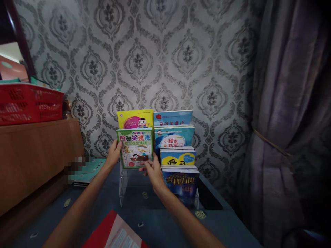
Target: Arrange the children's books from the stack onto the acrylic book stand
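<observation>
Between my two hands stands a green picture book, upright on a clear acrylic book stand. My left hand grips its left edge, thumb at the front. My right hand holds the lower right edge, with fingers across the bottom of the cover. Behind it rises a yellow book with a pink oval. In the right column of the stand are a blue book, a light-blue book, a blue-and-yellow book and a dark-blue book, in stepped rows.
A red-and-pink book lies at the near edge of the dark cloth-covered surface. Teal books are stacked at left, partly pixelated. A red basket sits on a wooden cabinet. A curtain hangs at right.
</observation>
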Demonstrator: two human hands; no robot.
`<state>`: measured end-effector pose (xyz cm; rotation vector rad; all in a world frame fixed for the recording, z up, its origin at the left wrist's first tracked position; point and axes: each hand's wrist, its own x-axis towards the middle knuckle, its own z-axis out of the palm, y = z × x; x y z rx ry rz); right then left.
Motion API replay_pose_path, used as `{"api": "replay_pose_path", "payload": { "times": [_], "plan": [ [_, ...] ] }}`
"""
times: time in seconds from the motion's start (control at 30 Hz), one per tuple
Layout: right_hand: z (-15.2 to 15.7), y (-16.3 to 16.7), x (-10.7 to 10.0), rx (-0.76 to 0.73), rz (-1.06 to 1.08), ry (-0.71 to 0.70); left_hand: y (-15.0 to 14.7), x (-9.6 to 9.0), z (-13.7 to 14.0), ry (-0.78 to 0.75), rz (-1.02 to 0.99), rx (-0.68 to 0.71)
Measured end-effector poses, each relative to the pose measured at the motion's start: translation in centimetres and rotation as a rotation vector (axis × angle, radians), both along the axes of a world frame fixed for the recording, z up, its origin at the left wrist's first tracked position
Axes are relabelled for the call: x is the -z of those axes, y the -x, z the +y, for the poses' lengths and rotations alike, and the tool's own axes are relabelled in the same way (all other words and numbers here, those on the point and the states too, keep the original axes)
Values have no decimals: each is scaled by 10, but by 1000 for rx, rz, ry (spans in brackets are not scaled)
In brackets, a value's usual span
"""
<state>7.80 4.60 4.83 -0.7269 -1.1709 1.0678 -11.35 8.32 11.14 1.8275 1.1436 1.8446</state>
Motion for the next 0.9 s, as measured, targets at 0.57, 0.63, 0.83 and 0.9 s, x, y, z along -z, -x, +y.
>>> {"api": "replay_pose_path", "payload": {
  "times": [0.57,0.63,0.83,0.9],
  "plan": [
    [-26,-34,-48,175,-130,-378,2,0,0,-37,52,-46],
    [-27,-43,-57,182,-135,-402,3,1,-1,-37,52,-42],
    [-31,-51,-47,139,-211,-374,5,3,-1,-36,49,-3],
    [-34,-50,-39,126,-237,-355,5,4,0,-34,48,9]
  ]
}}
